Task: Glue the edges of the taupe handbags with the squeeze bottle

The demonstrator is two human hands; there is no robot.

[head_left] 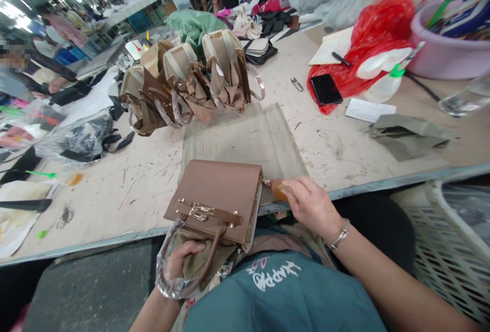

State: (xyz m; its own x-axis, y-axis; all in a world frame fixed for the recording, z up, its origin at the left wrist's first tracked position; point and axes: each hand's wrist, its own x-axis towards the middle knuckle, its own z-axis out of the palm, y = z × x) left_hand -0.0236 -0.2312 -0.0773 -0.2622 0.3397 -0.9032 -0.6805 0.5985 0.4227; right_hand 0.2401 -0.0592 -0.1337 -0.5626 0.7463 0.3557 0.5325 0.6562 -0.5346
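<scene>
A brown leather handbag (220, 194) with a gold clasp lies flat over the table's front edge, its plastic-wrapped handle hanging toward me. My left hand (184, 263) is closed around the handle and a fold of khaki cloth below the bag. My right hand (312, 204) is closed on a small orange tool (278, 188), whose tip touches the bag's right side edge.
Three matching brown bags (187, 84) stand in a row beyond a grey cloth mat (245, 138). To the right lie a black phone (326, 89) on a red plastic bag (377, 31), a paper slip, a grey folded cloth (408, 135) and a purple basin (446, 51). A white basket (451, 250) sits at my right. People work at the far tables.
</scene>
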